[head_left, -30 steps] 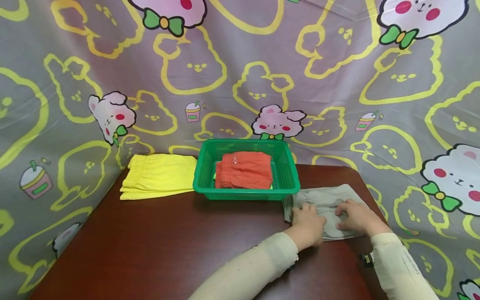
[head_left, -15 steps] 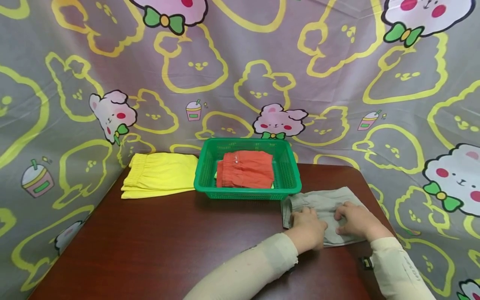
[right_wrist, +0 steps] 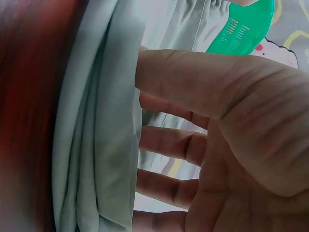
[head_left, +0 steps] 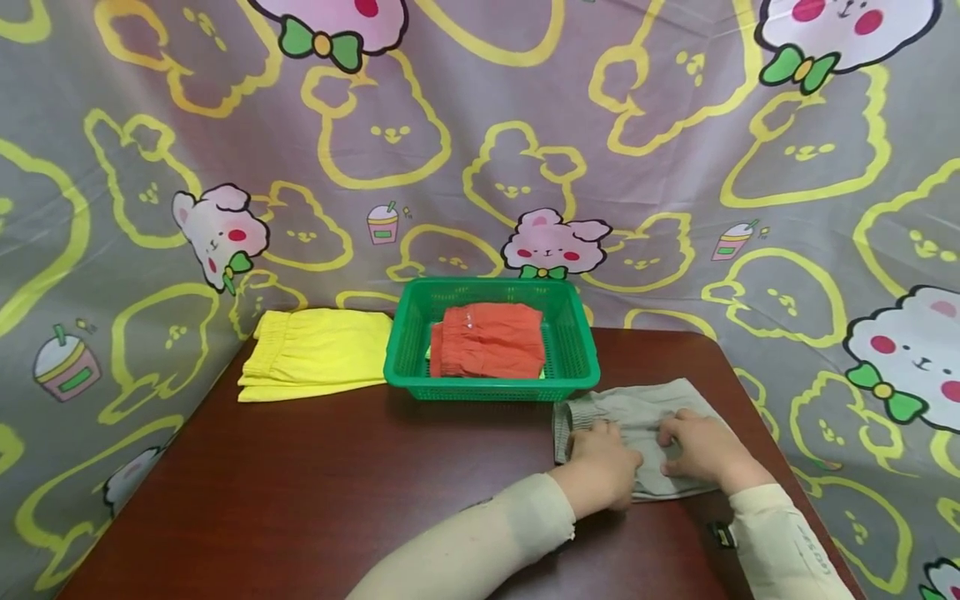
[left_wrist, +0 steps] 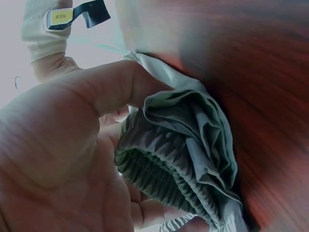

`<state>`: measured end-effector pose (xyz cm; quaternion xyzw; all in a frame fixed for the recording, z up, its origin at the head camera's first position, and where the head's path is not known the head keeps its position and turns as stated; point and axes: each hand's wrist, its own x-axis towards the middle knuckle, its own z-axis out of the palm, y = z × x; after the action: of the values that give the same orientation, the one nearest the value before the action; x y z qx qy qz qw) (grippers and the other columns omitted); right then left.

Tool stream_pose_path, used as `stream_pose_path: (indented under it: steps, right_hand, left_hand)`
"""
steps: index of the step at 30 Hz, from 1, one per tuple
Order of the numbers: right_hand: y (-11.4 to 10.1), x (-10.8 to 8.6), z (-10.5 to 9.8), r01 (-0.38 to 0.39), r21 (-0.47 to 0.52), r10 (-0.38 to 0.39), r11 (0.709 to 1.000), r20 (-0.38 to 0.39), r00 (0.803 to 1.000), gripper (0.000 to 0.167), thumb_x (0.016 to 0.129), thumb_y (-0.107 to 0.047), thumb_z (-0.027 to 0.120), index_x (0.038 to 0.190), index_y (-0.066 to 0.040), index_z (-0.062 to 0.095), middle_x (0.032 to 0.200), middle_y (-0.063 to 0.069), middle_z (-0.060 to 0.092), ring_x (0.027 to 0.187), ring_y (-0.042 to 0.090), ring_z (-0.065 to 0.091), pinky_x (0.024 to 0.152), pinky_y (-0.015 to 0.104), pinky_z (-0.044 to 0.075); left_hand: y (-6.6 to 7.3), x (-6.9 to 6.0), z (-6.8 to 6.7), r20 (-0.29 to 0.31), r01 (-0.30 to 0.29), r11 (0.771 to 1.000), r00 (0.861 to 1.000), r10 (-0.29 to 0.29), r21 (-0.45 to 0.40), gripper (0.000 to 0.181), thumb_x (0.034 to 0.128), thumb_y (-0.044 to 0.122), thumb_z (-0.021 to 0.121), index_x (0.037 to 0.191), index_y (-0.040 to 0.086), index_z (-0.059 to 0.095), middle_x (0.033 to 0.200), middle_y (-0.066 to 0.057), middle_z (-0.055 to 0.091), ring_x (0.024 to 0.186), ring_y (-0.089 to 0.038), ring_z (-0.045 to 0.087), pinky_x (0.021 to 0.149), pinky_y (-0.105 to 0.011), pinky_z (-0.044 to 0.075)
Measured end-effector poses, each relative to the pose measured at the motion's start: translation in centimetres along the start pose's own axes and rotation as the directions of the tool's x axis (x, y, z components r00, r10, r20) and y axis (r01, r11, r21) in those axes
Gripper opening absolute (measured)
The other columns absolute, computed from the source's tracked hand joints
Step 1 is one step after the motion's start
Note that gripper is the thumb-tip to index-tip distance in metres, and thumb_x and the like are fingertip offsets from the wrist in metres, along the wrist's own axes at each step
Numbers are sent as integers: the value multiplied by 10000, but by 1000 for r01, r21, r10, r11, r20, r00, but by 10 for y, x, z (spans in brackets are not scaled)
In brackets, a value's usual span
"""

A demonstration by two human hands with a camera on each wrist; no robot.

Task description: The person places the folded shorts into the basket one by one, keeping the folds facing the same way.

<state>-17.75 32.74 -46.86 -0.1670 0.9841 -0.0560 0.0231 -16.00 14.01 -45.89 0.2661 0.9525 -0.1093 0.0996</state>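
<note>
Folded grey-green pants (head_left: 637, 417) with an elastic waistband lie near the table's right edge. My left hand (head_left: 602, 467) rests on their waistband end, thumb and fingertips spread over the cloth. The left wrist view shows the gathered waistband (left_wrist: 159, 169) and bunched folds under that hand. To its right, my right hand (head_left: 701, 450) touches the top of the pants with its thumb and fingertips apart. Several stacked layers of the pants (right_wrist: 96, 145) appear side-on in the right wrist view, where the fingertips meet the upper layer and their ends are partly hidden.
A green plastic basket (head_left: 491, 390) stands at the back of the brown table (head_left: 315, 483), holding a folded orange garment (head_left: 491, 337) with a little lime cloth under it. Folded yellow elastic-waist clothing (head_left: 322, 350) lies left of it. A patterned cloth (head_left: 450, 167) hangs behind.
The grey-green pants have slid slightly left and toward me, both hands moving along with them. Their waistband end now sits a little farther from the basket. Basket and yellow clothing stay put.
</note>
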Motion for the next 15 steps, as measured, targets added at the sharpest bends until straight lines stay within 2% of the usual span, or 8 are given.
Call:
stream_pose_path:
  steps: [6,10,15]
  right_hand:
    - [-8,0,5,6,17,-6,1000,-23,1000,370,678,-310,931,906,-175,673,955,52,618,790,343,624,728,516,526]
    - [-15,-3,4,-14,17,14,1000,-17,1000,370,688,-313,930,915,-175,673,975,52,627,808,345,631,741,518,530]
    - [-24,-5,3,-19,-8,19,1000,-42,999,359,696,-296,928,919,-157,682,971,59,643,807,325,646,736,500,542]
  left_hand:
    - [-3,-4,8,-16,14,999,1000,-14,35,512,792,641,769,1265,618,576,1361,69,510,1189,-195,466,777,-475,511]
    - [-5,-7,6,4,14,998,1000,-14,53,492,814,627,754,1268,622,565,1361,67,505,1194,-191,456,774,-466,509]
    - [-13,-13,5,-4,-6,999,1000,6,48,473,822,613,751,1264,600,582,1349,76,518,1193,-187,465,780,-475,514]
